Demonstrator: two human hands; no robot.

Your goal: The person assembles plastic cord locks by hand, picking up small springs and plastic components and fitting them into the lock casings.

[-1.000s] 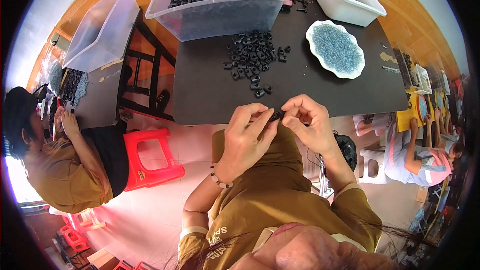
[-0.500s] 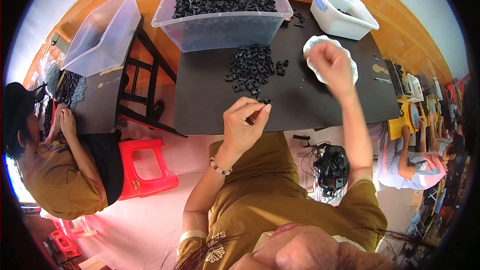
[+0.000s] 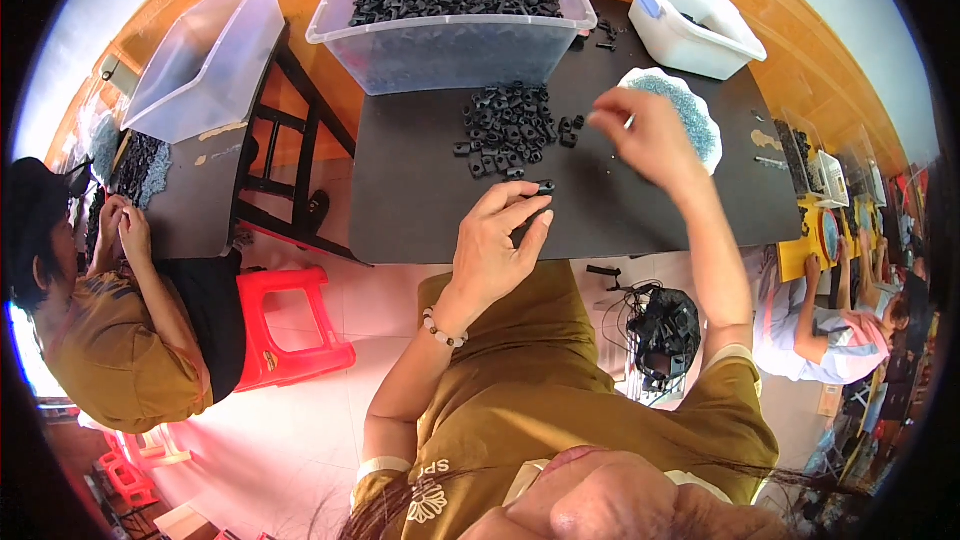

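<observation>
My left hand (image 3: 497,245) is above the front of the dark table, its fingers closed on a small black plastic part (image 3: 545,187). To the right, my right hand (image 3: 648,136) hangs beside a scalloped white dish (image 3: 709,152) of tiny blue-grey pieces (image 3: 681,100). Its thumb and fingers are drawn together; whatever is between them is too small to name. Just past my left fingertips lies a loose pile of black plastic parts (image 3: 508,128).
Behind the pile stands a big clear bin (image 3: 455,57) heaped with black parts. A white tub (image 3: 700,45) is at the back right. A co-worker (image 3: 130,340) sits at another table on the left, near a red stool (image 3: 290,330). More people work far right.
My right hand has moved left, off the dish, uncovering the blue-grey pieces. My left hand has shifted slightly forward and right, and the black part at its fingertips shows more clearly.
</observation>
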